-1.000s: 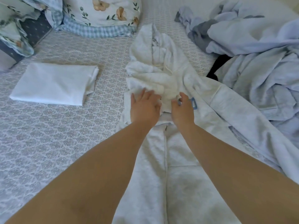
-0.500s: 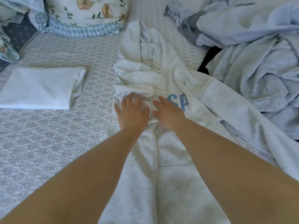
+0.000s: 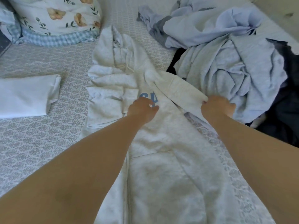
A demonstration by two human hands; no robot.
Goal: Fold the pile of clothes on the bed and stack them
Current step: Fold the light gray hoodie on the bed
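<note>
A pale grey hoodie point(image 3: 161, 167) with blue letters lies lengthwise on the bed, hood pointing away from me. Its left sleeve point(image 3: 110, 94) is folded across the chest. My left hand point(image 3: 142, 109) hovers with loosely curled fingers over the blue letters at the chest. My right hand point(image 3: 215, 107) grips the edge of the hoodie's right sleeve point(image 3: 176, 89), which stretches out toward the right. A folded white garment point(image 3: 27, 96) lies flat at the left. A heap of unfolded pale blue and grey clothes point(image 3: 226, 54) fills the upper right.
A floral pillow with a checked border point(image 3: 53, 21) sits at the top left. Dark clothing point(image 3: 284, 101) lies at the right edge beside the heap. Patterned grey bed cover point(image 3: 40, 143) shows between the folded garment and the hoodie.
My right hand left the chest and moved right to take hold of the right sleeve. My left hand shifted right off the folded left sleeve, uncovering it. The view shifted.
</note>
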